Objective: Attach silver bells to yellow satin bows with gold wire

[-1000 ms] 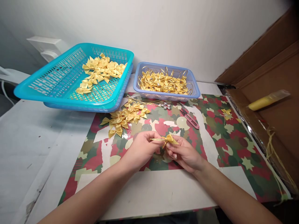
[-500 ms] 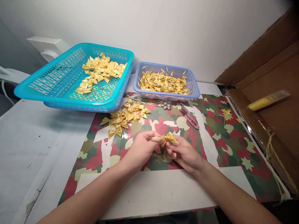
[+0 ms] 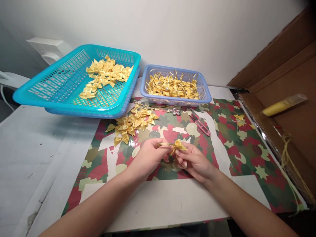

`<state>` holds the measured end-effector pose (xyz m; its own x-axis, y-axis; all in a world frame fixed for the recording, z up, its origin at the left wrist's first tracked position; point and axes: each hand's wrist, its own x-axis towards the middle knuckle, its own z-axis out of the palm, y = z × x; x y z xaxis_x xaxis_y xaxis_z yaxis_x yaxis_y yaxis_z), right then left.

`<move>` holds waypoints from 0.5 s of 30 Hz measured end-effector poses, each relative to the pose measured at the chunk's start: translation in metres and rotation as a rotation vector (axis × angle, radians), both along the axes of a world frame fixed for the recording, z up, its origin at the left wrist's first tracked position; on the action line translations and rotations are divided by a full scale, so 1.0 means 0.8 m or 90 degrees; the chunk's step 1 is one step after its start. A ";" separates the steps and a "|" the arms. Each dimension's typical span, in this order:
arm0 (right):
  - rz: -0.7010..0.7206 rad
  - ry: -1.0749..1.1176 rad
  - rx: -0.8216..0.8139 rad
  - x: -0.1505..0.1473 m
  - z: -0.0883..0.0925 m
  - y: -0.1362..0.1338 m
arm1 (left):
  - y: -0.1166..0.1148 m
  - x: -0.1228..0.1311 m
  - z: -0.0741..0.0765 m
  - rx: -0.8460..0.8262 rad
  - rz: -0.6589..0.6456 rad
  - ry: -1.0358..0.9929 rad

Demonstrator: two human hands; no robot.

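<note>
Between my two hands, over the patterned sheet, is a yellow ribbon bow (image 3: 180, 145) with a gold cord (image 3: 164, 144) running to its left. My left hand (image 3: 155, 153) is closed on the cord, thumb and fingers pinched just left of the bow. With thumb and fingertips, my right hand (image 3: 195, 160) grips the bow's lower right side. A thin end of cord hangs below the bow near the right fingertips. Beyond my left hand lies a loose pile of yellow bows (image 3: 134, 123). Pink thread snips (image 3: 200, 125) lie past my right hand.
A turquoise basket (image 3: 66, 104) holding yellow bows stands at the back left, stacked on a blue one. A lavender basket (image 3: 176, 99) holds corded bows. Silver bells (image 3: 175, 112) and gold cords (image 3: 153, 107) lie before it. Cardboard (image 3: 283, 82) edges the right side.
The hands stay almost in place, both still holding the bow and cord. The bow has tipped slightly, and the view has shifted a little.
</note>
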<state>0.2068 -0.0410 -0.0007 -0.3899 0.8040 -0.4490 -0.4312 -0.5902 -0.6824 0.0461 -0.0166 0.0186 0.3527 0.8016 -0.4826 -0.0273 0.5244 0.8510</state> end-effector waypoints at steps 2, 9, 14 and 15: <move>0.006 -0.004 0.003 0.000 0.000 0.000 | 0.000 0.000 0.000 0.004 -0.004 0.000; 0.018 -0.008 0.025 0.001 -0.001 -0.001 | 0.001 -0.001 0.002 -0.002 -0.010 -0.004; 0.020 -0.010 0.028 0.001 -0.001 -0.001 | -0.001 0.000 -0.001 -0.018 -0.013 -0.037; 0.018 -0.013 0.027 0.001 -0.001 0.000 | -0.002 0.000 -0.002 -0.024 -0.011 -0.046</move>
